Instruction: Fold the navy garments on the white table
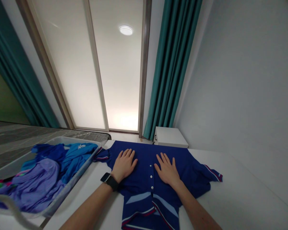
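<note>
A dark blue polo shirt [144, 188] with white buttons and pale blue, red and white stripes lies spread flat on a white table [235, 198], collar end toward me. My left hand [124, 165] rests flat on the shirt left of the button placket, fingers stretched out and holding nothing; a black watch sits on that wrist. My right hand [167, 170] lies flat on the shirt right of the placket, fingers spread and empty. The shirt's sleeves stick out to both sides.
A clear plastic bin [69, 187] at the left holds a heap of blue and purple clothes [50, 172]. A small white box [170, 137] stands at the table's far edge below teal curtains [172, 64]. Beyond are a frosted window and a white wall on the right.
</note>
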`<state>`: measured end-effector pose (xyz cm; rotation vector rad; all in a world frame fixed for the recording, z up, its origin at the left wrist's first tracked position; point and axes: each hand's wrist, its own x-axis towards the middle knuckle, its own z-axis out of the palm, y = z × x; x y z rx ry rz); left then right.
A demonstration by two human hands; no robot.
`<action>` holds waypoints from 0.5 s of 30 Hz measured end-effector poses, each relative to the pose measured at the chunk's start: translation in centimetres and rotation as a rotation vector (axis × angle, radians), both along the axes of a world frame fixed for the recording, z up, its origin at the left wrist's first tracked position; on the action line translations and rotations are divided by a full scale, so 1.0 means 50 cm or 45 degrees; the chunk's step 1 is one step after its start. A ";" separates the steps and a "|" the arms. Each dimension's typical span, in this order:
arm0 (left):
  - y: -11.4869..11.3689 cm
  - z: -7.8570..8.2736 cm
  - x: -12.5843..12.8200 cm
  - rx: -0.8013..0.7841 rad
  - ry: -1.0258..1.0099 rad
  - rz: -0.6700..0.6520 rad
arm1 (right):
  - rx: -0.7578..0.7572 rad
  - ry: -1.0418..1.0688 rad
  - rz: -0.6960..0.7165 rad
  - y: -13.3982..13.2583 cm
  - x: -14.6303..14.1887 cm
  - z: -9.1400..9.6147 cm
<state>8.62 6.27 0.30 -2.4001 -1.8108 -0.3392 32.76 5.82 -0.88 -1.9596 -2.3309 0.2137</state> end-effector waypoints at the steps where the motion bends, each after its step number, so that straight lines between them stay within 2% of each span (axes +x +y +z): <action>1: -0.015 0.002 0.018 -0.025 -0.023 -0.058 | 0.027 0.008 0.005 -0.003 0.000 0.002; 4: -0.057 -0.009 0.063 -0.086 -0.077 -0.230 | 0.122 0.023 0.052 -0.023 -0.004 0.011; 7: -0.079 -0.031 0.084 -0.077 -0.088 -0.299 | 0.122 0.044 0.169 -0.063 -0.011 0.016; 10: -0.082 -0.043 0.080 -0.075 -0.089 -0.328 | 0.031 0.077 0.274 -0.106 -0.012 0.015; 15: -0.086 -0.029 0.043 -0.154 -0.079 -0.500 | -0.017 0.118 0.334 -0.137 -0.002 0.017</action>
